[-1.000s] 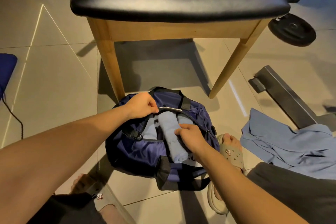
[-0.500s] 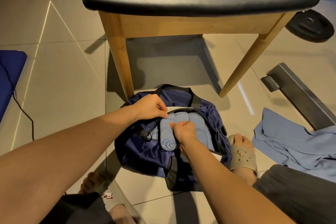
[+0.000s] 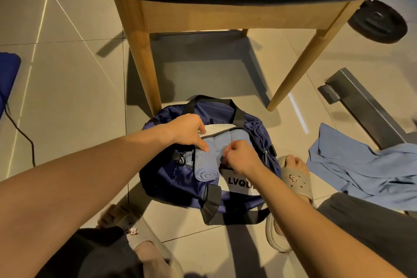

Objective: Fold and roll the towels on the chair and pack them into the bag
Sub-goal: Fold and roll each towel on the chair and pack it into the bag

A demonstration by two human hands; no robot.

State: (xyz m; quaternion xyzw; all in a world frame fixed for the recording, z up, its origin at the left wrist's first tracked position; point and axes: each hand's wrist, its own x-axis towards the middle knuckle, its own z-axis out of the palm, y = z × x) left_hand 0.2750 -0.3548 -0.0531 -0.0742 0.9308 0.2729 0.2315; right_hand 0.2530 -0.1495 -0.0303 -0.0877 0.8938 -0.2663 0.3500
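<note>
- Your left hand [image 3: 187,131] curls on the pale rim of the bag [image 3: 171,178], with the forefinger straight on a rolled towel [image 3: 204,165] — likely keeping the mouth wide and the roll down.
- Your right hand [image 3: 240,159] is bunched just beside that forefinger; what it pinches is hidden.
- More rolls lie packed between your hands.
- Beyond your right hand, a blue cloth [image 3: 361,165] lies unrolled on the floor — probably next.

Your right hand [image 3: 242,160] covers the end of the white label [image 3: 239,184] on the bag [image 3: 252,128]: you read only "LVQU", and what its curled fingers hold is hidden. The print on the white strip [image 3: 220,128] at the bag's far rim is too small to read. Right of the bag, the picture's edge cuts the blue cloth [image 3: 361,165].
</note>
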